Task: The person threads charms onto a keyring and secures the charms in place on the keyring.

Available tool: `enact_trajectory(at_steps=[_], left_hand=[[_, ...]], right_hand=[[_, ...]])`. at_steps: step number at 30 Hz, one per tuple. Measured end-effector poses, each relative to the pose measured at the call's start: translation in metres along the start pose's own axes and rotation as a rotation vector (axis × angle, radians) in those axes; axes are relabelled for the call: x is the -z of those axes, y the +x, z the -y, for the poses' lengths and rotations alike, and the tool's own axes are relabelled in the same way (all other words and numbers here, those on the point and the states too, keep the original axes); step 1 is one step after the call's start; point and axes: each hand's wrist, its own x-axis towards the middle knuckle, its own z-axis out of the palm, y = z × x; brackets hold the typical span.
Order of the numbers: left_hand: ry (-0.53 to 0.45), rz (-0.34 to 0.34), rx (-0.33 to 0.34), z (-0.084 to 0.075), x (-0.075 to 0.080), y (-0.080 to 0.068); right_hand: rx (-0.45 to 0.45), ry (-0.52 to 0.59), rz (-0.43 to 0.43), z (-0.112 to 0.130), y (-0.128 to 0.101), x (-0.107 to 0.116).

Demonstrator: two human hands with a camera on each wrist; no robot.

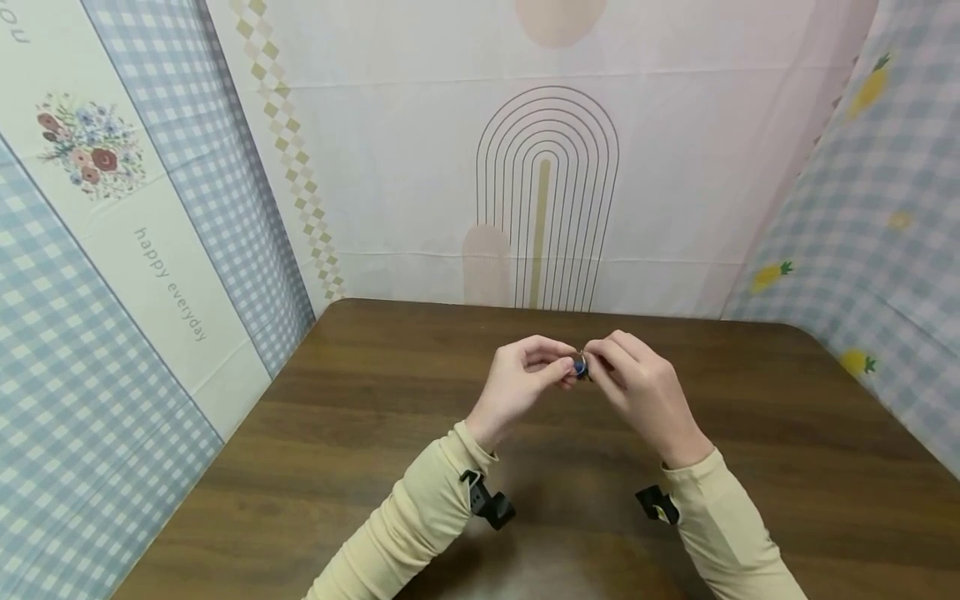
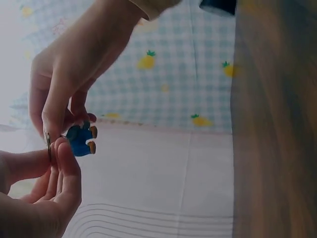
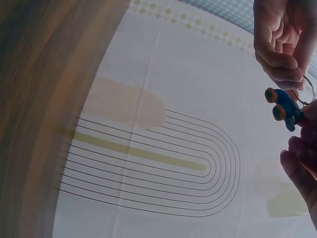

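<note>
Both hands meet above the table around a small keychain, a blue figure (image 2: 81, 140) with orange feet joined to a thin metal ring (image 3: 312, 89). My left hand (image 1: 517, 379) pinches the keychain at its ring between thumb and fingers. From the other side, my right hand (image 1: 641, 387) pinches it with the fingertips close to where ring and figure join. The figure's feet point out from between the hands in the right wrist view. Fingers cover part of the ring and the figure's upper end.
A brown wooden table (image 1: 337, 467) spreads beneath the hands. Behind it hangs a pale patterned cloth (image 1: 405, 183), with checked cloths at the left (image 1: 45, 283) and right (image 1: 885, 242). Each sleeve carries a black wrist mount, the left mount (image 1: 487, 502) and the right mount (image 1: 657, 504).
</note>
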Motion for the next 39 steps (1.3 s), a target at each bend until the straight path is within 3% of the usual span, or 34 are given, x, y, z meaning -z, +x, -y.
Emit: enact_trajectory(at_steps=[4, 8, 12, 18, 23, 33, 39], left_hand=[[0.095, -0.021, -0.083, -0.002, 0.000, 0.003], [0.171, -0.012, -0.093, -0.004, -0.001, 0.006], [0.151, -0.015, -0.061, -0.005, -0.005, 0.009], [0.050, -0.117, -0.051, 0.002, -0.011, 0.015], [0.084, -0.166, -0.073, 0.004, -0.011, 0.020], [0.161, -0.094, -0.125, 0.007, -0.012, 0.028], [0.155, -0.098, -0.085, 0.007, -0.012, 0.027]], right_hand=[[0.029, 0.002, 0.023, -0.006, 0.001, 0.000], [0.029, 0.012, 0.020, -0.012, 0.002, -0.001], [0.026, 0.029, -0.033, -0.018, 0.002, -0.003], [0.028, 0.040, -0.061, -0.027, 0.002, -0.006], [0.033, 0.060, -0.045, -0.033, 0.002, -0.006], [0.049, 0.079, -0.039, -0.044, 0.003, -0.007], [0.035, 0.089, -0.036, -0.045, 0.001, -0.008]])
